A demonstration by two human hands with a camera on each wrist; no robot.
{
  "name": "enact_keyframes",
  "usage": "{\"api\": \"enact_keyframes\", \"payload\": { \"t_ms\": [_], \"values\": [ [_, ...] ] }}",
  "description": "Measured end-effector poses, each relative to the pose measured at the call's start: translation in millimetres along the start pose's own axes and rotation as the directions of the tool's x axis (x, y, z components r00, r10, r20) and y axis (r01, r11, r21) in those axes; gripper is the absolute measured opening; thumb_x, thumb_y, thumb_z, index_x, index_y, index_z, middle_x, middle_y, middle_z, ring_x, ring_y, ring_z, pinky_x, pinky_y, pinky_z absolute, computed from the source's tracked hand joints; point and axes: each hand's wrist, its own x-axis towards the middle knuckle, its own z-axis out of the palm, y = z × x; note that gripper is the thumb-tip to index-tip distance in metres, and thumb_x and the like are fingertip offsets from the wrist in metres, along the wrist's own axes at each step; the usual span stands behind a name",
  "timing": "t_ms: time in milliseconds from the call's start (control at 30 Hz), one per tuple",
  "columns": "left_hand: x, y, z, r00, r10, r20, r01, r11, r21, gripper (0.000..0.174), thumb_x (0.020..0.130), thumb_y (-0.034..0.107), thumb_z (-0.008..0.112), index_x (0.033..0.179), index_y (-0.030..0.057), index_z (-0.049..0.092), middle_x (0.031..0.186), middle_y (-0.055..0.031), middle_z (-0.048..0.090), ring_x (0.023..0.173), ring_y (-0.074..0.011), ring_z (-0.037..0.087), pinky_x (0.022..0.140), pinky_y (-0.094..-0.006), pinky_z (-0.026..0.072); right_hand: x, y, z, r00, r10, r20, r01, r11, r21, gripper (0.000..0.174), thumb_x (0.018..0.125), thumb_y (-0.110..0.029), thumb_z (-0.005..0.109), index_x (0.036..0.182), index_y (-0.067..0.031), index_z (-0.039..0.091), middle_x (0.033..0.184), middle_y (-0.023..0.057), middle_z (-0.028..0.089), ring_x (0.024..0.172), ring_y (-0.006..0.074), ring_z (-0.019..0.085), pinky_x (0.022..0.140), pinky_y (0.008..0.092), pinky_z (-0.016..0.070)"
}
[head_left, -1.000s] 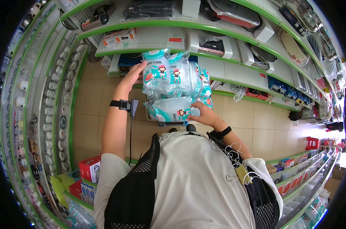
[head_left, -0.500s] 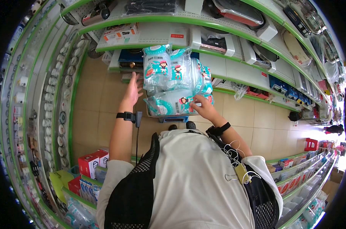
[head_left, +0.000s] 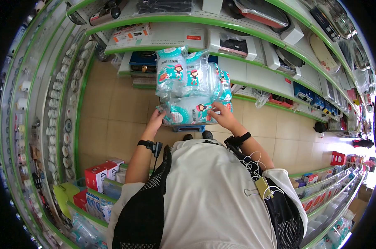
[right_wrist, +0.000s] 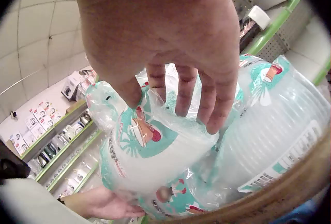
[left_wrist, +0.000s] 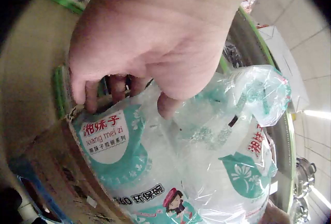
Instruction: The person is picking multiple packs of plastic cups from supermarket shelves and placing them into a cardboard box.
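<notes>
A clear-wrapped pack of plastic bowls, printed in teal with a cartoon girl, lies on its side at the near edge of a loaded cardboard box. My left hand grips the pack's left end, thumb on the wrap and fingers bent over beside the box edge. At the other end my right hand holds it, with the thumb on one side and the fingers curled over the other. Similar bowl packs stand behind it. Part of the left fingers is hidden by the wrap.
Below the box shows a blue base on the tiled floor. Green-edged shelves with boxed cookware run just beyond the packs. Racks of white dishes line the left, and red boxes stand near my left elbow.
My left hand has let go of the upright back pack and come down toward me to the near pack's left end. My right hand stays at its right end.
</notes>
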Motion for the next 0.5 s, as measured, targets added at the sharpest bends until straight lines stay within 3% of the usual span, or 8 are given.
{"api": "enact_keyframes", "payload": {
  "t_ms": [67, 133, 200, 267, 400, 467, 500],
  "values": [
    [2.1, -3.6, 3.9, 0.988, 0.137, -0.068, -0.134, 0.99, 0.043, 0.027, 0.1, 0.017, 0.063, 0.124, 0.0069, 0.06, 0.107, -0.0044, 0.068, 0.098, -0.0138, 0.062, 0.087, -0.0293, 0.0478, 1.8, 4.3, -0.3, 1.0, -0.012, 0.006, 0.012, 1.0, 0.004, 0.022, 0.096, -0.021, 0.07, 0.101, -0.0032, 0.058, 0.093, 0.0057, 0.063, 0.092, 0.019, 0.067, 0.08, 0.034, 0.0514],
    [3.1, -5.5, 4.0, 0.981, 0.165, -0.104, -0.156, 0.984, 0.086, 0.024, 0.1, 0.018, 0.064, 0.121, 0.0071, 0.06, 0.102, -0.0034, 0.067, 0.092, -0.0135, 0.062, 0.082, -0.03, 0.0489, 2.7, 5.4, -0.5, 1.0, -0.023, 0.006, 0.023, 1.0, 0.012, 0.021, 0.096, -0.021, 0.069, 0.101, -0.0035, 0.058, 0.093, 0.0046, 0.062, 0.091, 0.0175, 0.066, 0.079, 0.0333, 0.051],
    [5.6, -6.1, 5.2, 0.971, 0.195, -0.138, -0.177, 0.976, 0.127, 0.021, 0.099, 0.018, 0.064, 0.117, 0.0072, 0.06, 0.096, -0.0024, 0.066, 0.086, -0.0131, 0.061, 0.077, -0.0307, 0.05, 2.4, 3.3, -3.1, 0.999, 0.026, 0.018, -0.027, 0.999, 0.026, 0.027, 0.094, -0.023, 0.071, 0.103, -0.0013, 0.058, 0.096, 0.0108, 0.064, 0.093, 0.0241, 0.068, 0.08, 0.0361, 0.0536],
    [13.4, -12.5, 1.1, 0.939, 0.316, -0.136, -0.267, 0.92, 0.288, 0.018, 0.1, 0.019, 0.064, 0.113, 0.0078, 0.06, 0.09, -0.0013, 0.064, 0.079, -0.0117, 0.059, 0.071, -0.0306, 0.0494, 3.1, 5.4, -4.2, 1.0, 0.022, 0.022, -0.023, 1.0, 0.021, 0.027, 0.095, -0.023, 0.071, 0.103, -0.0016, 0.058, 0.096, 0.0106, 0.064, 0.093, 0.0233, 0.067, 0.08, 0.0361, 0.0529],
    [20.8, -12.7, -2.6, 0.932, 0.345, -0.111, -0.293, 0.898, 0.33, 0.02, 0.1, 0.022, 0.063, 0.111, 0.0066, 0.059, 0.093, -0.0046, 0.064, 0.084, -0.0161, 0.061, 0.076, -0.0332, 0.0498, 2.6, 12.8, -5.4, 0.999, 0.021, 0.028, -0.023, 0.998, 0.052, 0.025, 0.095, -0.024, 0.07, 0.103, -0.0027, 0.059, 0.097, 0.0085, 0.064, 0.091, 0.0203, 0.064, 0.079, 0.0353, 0.0506],
    [17.8, -1.0, -1.4, 0.934, 0.345, -0.097, -0.278, 0.869, 0.409, 0.027, 0.102, 0.027, 0.059, 0.116, 0.0045, 0.057, 0.102, -0.0107, 0.066, 0.096, -0.0242, 0.063, 0.086, -0.0379, 0.0491, 1.2, 12.9, -6.1, 1.0, 0.015, 0.014, -0.016, 0.997, 0.077, 0.024, 0.096, -0.023, 0.069, 0.103, -0.003, 0.059, 0.097, 0.0074, 0.063, 0.09, 0.0193, 0.063, 0.079, 0.0344, 0.0499],
    [17.5, 5.0, 0.5, 0.934, 0.344, -0.099, -0.277, 0.869, 0.409, 0.027, 0.102, 0.027, 0.059, 0.116, 0.0045, 0.057, 0.102, -0.0107, 0.066, 0.096, -0.0242, 0.063, 0.086, -0.0379, 0.0491, 1.0, 12.9, -6.8, 1.0, 0.009, -0.001, -0.009, 0.995, 0.1, 0.024, 0.096, -0.023, 0.069, 0.103, -0.0034, 0.059, 0.096, 0.0064, 0.063, 0.089, 0.0183, 0.062, 0.078, 0.0335, 0.0491]
  ]
}}
